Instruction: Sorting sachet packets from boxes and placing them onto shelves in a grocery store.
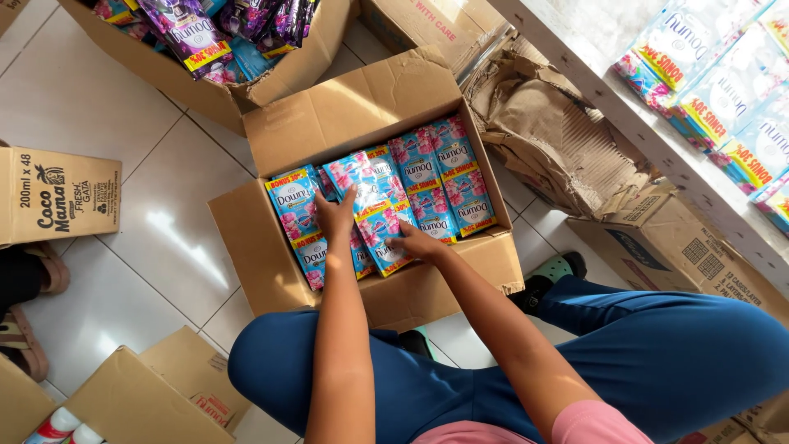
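An open cardboard box (279,271) on the tiled floor holds rows of light blue and pink refill pouches (436,177). My left hand (334,216) and my right hand (417,243) both reach into the box and grip one tilted stack of these pouches (371,197) from either side, near the box's middle. More pouches stand to the left (293,215) and right of the stack. My knees in blue trousers (657,345) frame the near side of the box.
A second open box with purple pouches (193,33) stands at the back left. Crumpled cardboard (551,131) and flattened boxes lie to the right, below a white shelf (625,115) with more blue pouches. A closed carton (53,193) and another person's sandalled feet (33,312) are at left.
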